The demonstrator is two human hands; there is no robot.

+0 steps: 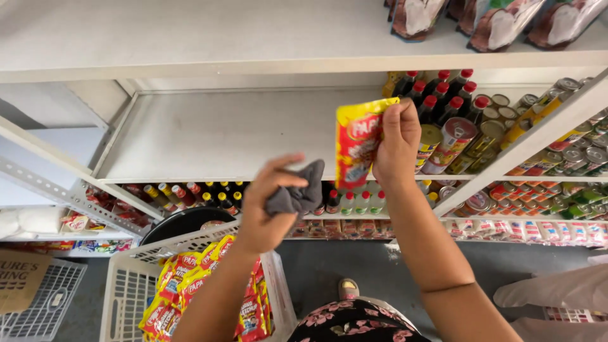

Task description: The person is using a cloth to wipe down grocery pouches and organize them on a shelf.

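Head view, left to right. White basket (126, 288) sits low left, holding a heap of red-and-yellow pouches (183, 282). Your left hand (269, 206) is raised above it, fingers pinched shut on a grey cloth (297, 195), which hangs bunched in front of the shelf edge. Just right of the cloth, your right hand (398, 142) is closed on the upper right edge of one pouch (358, 145), held upright, level with the bare grey shelf (221, 133). Cloth and pouch are near each other; whether they touch, you cannot tell. Further right on the same shelf: dark red-capped bottles (443, 95), then cans (459, 136).
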